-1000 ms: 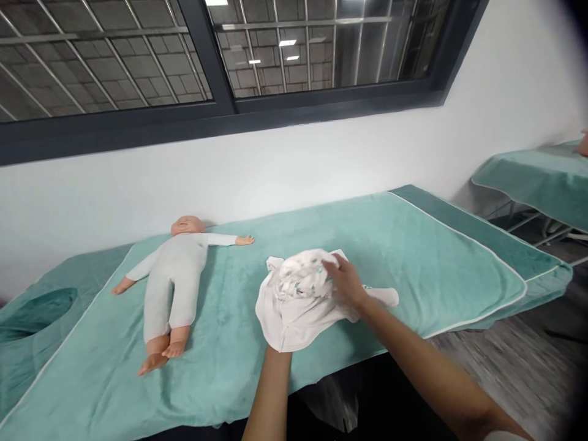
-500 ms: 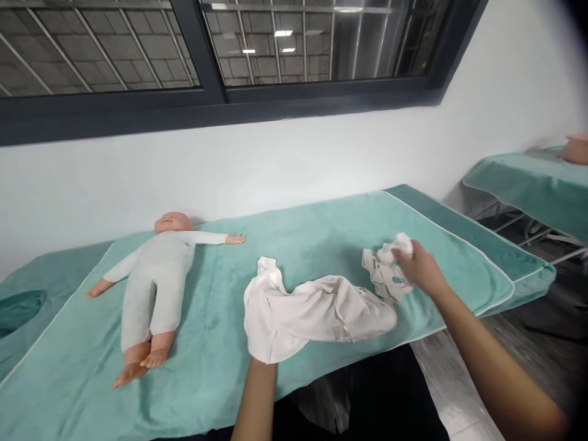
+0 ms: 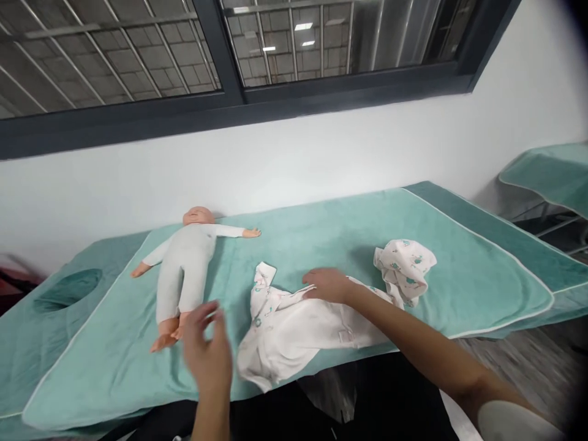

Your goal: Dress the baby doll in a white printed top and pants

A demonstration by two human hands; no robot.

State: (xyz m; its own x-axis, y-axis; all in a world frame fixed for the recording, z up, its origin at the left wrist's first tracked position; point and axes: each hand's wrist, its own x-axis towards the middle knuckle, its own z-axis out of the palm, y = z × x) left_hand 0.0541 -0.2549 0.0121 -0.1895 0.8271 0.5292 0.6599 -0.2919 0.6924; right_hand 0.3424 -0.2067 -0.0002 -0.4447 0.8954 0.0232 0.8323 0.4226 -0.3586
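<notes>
A white baby garment (image 3: 294, 337) with a small green and pink print lies crumpled along the front of the green bed cover. One end of it is bunched into a loose heap (image 3: 408, 266) on the right; a short sleeve end (image 3: 265, 274) sticks up on the left. My right hand (image 3: 328, 285) rests across its upper edge, fingers closed on the fabric; the thumb is hidden. My left hand (image 3: 209, 346), blurred, is raised off the garment with fingers apart and nothing in them. Just beyond it lies a baby doll (image 3: 186, 260) in a pale suit, on its back.
The green-covered bed (image 3: 331, 229) stands against a white wall beneath a dark-framed window (image 3: 239, 92). A round opening (image 3: 68, 289) shows at its left end. Another green-covered bed (image 3: 551, 174) is at the far right.
My left hand has come out from inside the garment and moved left. My right hand has let go of the bunched end and moved to the garment's middle. More printed fabric shows.
</notes>
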